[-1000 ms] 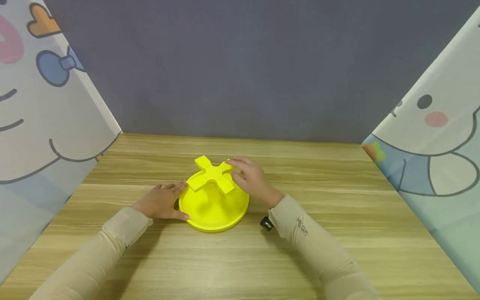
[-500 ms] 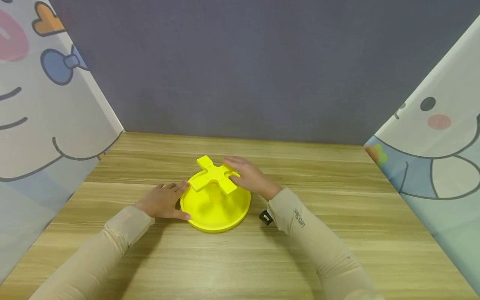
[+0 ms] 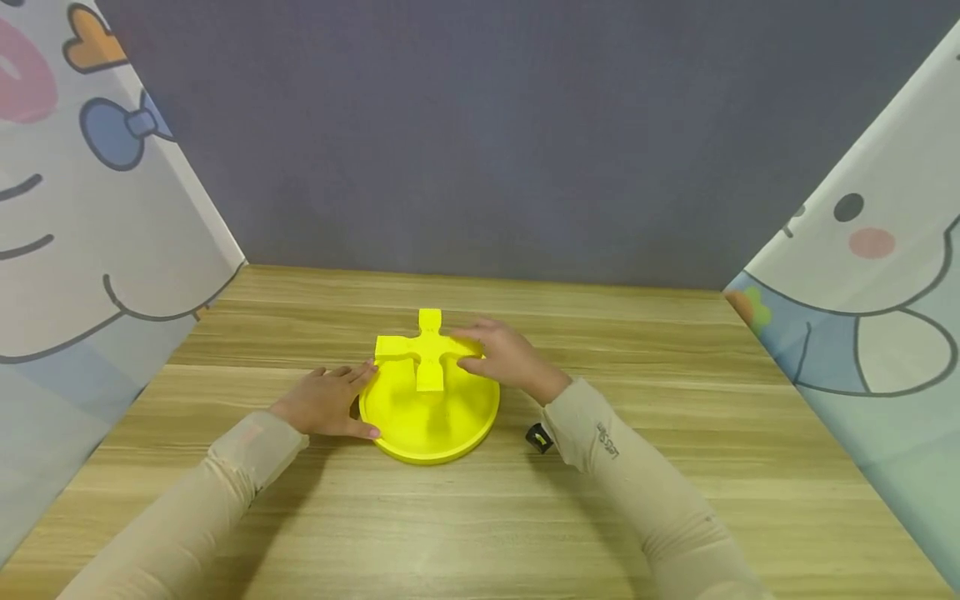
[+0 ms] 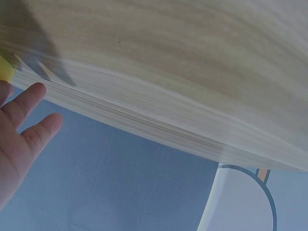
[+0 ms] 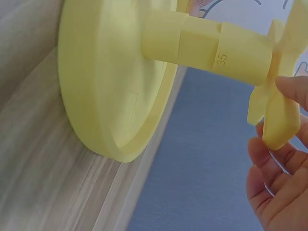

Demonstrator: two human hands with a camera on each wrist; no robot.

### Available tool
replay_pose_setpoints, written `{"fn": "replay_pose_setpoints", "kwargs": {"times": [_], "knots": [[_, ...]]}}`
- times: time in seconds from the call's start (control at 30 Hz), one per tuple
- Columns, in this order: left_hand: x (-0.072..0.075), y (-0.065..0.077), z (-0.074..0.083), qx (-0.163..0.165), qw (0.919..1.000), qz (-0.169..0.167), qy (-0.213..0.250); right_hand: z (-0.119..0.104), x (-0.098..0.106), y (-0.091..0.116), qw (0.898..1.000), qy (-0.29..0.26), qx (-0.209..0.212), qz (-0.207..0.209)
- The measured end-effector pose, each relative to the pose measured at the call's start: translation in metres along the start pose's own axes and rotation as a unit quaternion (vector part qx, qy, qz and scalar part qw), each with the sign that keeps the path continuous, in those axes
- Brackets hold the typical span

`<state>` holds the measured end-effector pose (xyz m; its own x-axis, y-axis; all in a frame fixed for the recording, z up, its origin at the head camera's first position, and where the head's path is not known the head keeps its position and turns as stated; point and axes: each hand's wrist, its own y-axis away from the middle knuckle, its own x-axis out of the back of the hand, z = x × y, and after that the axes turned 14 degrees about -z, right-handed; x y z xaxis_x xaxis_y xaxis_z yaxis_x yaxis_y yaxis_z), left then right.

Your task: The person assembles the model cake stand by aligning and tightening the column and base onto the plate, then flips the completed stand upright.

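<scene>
A yellow round base [image 3: 430, 457] with a raised rim lies on the wooden table. From it rises a thick post [image 5: 197, 43] marked 35, seen in the right wrist view. On the post sits a yellow cross-shaped handle [image 3: 430, 345]. My right hand [image 3: 513, 360] pinches the cross's right arm [image 5: 283, 118], thumb on one side and fingers on the other. At the left rim rests my left hand [image 3: 321, 404], fingers and thumb spread along it. The left wrist view has only a bit of the yellow rim [image 4: 6, 70] beside these fingers.
A small black object [image 3: 538, 438] is by the right cuff; it might be part of the wrist gear. A grey-blue panel [image 3: 480, 142] stands behind the table [image 3: 637, 500]. Cartoon-printed panels [image 3: 862, 333] flank both sides.
The cross-shaped handle has turned, seemingly clockwise from above: its arms pointed diagonally and now point front, back and sideways. My right hand moved slightly nearer with it. My left hand stayed at the rim.
</scene>
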<state>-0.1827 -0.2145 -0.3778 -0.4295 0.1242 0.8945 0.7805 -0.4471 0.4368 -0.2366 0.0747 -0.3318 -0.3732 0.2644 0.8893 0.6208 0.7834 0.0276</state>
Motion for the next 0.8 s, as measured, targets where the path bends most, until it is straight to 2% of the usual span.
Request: {"fn": "replay_pose_setpoints", "kwargs": {"times": [0.37, 0.8], "knots": [[0.001, -0.001, 0.0, 0.004, 1.0, -0.002, -0.001, -0.009, -0.002, 0.006, 1.0, -0.007, -0.01, 0.012], [-0.001, -0.001, -0.002, 0.004, 0.9999, 0.004, 0.008, -0.02, -0.007, 0.008, 0.998, 0.029, -0.05, 0.035]]}}
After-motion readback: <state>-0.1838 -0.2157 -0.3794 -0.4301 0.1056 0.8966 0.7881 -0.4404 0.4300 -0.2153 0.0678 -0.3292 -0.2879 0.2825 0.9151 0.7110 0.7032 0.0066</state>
